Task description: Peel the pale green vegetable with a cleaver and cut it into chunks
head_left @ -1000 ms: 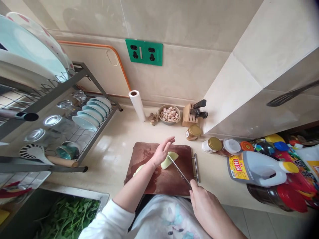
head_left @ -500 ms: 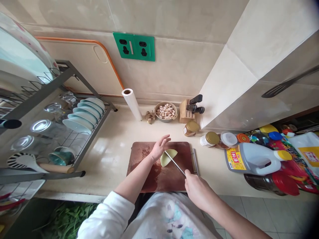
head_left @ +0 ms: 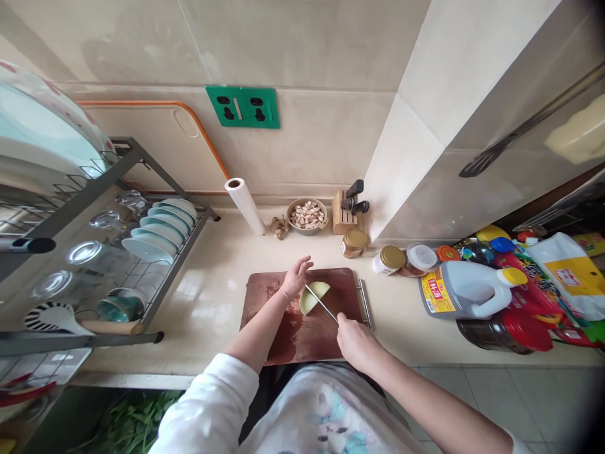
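Note:
A pale green, half-round piece of vegetable [head_left: 314,294] lies on the reddish-brown cutting board [head_left: 265,309]; I cannot tell its exact kind. My right hand [head_left: 355,340] is closed around the handle of a knife [head_left: 323,304], whose thin blade slants across the piece. Just left of the blade's far end is my left hand [head_left: 296,277], with fingers stretched out and holding nothing. Whether its palm side touches the vegetable or blade is hidden.
Behind the board stand a bowl of garlic cloves [head_left: 308,216], ginger [head_left: 279,227], a white roll [head_left: 244,205] and a knife block [head_left: 345,213]. Jars and a large jug [head_left: 463,291] line the right side. A dish rack [head_left: 182,265] fills the left.
The view has tilted and turned slightly, so the wall sockets sit lower and the right-hand items further left. My hands and the knife keep nearly the same pose over the vegetable.

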Demonstrator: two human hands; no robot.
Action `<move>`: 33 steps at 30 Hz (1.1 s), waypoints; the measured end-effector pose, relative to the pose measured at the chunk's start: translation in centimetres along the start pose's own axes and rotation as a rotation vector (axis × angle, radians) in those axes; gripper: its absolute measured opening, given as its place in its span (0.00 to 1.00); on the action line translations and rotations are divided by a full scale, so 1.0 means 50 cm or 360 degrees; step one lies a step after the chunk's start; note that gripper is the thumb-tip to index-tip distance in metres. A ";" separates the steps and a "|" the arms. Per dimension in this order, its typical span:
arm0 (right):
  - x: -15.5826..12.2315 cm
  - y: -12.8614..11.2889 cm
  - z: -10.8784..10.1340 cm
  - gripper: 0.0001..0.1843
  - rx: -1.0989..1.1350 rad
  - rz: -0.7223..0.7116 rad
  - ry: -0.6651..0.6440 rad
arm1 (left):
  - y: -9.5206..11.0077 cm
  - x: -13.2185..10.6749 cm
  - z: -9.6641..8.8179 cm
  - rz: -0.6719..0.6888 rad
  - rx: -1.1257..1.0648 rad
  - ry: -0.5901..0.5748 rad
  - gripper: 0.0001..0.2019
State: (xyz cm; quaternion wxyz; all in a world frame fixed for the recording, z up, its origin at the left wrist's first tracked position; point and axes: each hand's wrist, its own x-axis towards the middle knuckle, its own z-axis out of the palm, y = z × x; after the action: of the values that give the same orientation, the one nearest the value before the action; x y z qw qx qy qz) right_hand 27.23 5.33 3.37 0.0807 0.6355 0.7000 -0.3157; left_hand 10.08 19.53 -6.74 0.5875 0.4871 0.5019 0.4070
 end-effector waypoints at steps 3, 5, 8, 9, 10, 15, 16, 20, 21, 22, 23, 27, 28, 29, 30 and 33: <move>0.004 0.004 0.004 0.10 0.0009 -0.0043 0.0041 | -0.003 0.000 -0.002 -0.0008 0.0041 0.0022 0.27; 0.012 0.006 0.011 0.10 0.0017 -0.0057 0.0064 | -0.008 0.002 -0.003 -0.0017 0.0082 0.0047 0.28; 0.026 0.013 0.037 0.12 0.0029 -0.0026 0.0090 | -0.013 0.006 -0.001 -0.0014 0.0178 0.0093 0.25; 0.030 0.017 0.048 0.13 0.0032 -0.0012 0.0103 | -0.012 0.007 0.002 -0.0008 0.0217 0.0107 0.24; 0.033 0.021 0.060 0.14 0.0037 -0.0002 0.0120 | -0.009 0.009 0.005 -0.0001 0.0257 0.0119 0.23; 0.042 0.042 0.099 0.15 0.0085 -0.0048 0.0204 | 0.043 -0.018 0.015 0.0051 0.0444 0.0242 0.21; 0.042 0.045 0.103 0.15 0.0101 -0.0066 0.0220 | 0.056 -0.036 0.014 0.0073 0.0480 0.0295 0.21; 0.039 0.057 0.109 0.16 0.0185 -0.0149 0.0286 | 0.069 -0.150 0.011 0.0163 0.0614 0.0542 0.19; 0.036 0.061 0.110 0.15 0.0208 -0.0173 0.0302 | 0.062 -0.180 0.012 0.0154 0.0622 0.0523 0.19; 0.032 0.065 0.111 0.15 0.0225 -0.0196 0.0314 | 0.051 -0.206 0.015 0.0124 0.0624 0.0471 0.20; 0.026 0.071 0.113 0.15 0.0245 -0.0220 0.0333 | 0.038 -0.228 0.019 0.0084 0.0649 0.0412 0.22; -0.006 0.100 0.120 0.16 0.0453 -0.0330 0.0508 | -0.001 -0.247 0.034 0.0118 0.0922 0.0206 0.33; -0.016 0.108 0.121 0.16 0.0560 -0.0352 0.0558 | -0.003 -0.239 0.035 0.0164 0.0986 0.0161 0.35; -0.024 0.117 0.122 0.16 0.0680 -0.0366 0.0597 | -0.003 -0.229 0.034 0.0201 0.1035 0.0118 0.36; -0.032 0.126 0.123 0.16 0.0797 -0.0368 0.0624 | -0.001 -0.219 0.032 0.0224 0.1070 0.0074 0.36; -0.050 0.154 0.124 0.17 0.1048 -0.0284 0.0668 | 0.008 -0.201 0.020 0.0202 0.1134 -0.0033 0.37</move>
State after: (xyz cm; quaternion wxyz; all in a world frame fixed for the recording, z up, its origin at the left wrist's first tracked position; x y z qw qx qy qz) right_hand 33.15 -0.21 -2.82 -0.2999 0.6149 0.6150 -0.3921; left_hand 9.43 9.73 -4.37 0.3595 0.6956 0.5750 0.2372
